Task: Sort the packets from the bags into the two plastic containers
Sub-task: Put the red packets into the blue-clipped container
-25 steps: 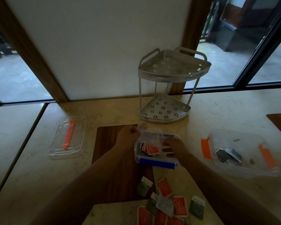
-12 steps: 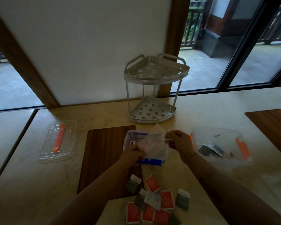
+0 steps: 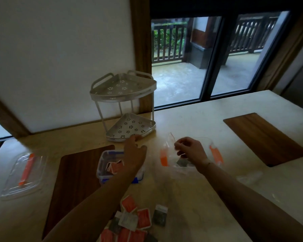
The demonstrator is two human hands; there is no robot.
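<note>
**Emptying the bag over the orange-clipped box**

Loose packets [image 3: 138, 222] lay nearest me. My left hand [image 3: 135, 154] hovered spread above the blue-clipped container [image 3: 101, 165] of red packets; my right hand [image 3: 189, 151] pinched a clear bag [image 3: 170, 144] over the orange-clipped container [image 3: 164, 157] of dark packets – best held low and shaken gently

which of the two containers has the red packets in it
The blue-clipped container under the left hand, on the dark wooden board's edge. The orange-clipped container to its right holds dark packets instead.
</note>
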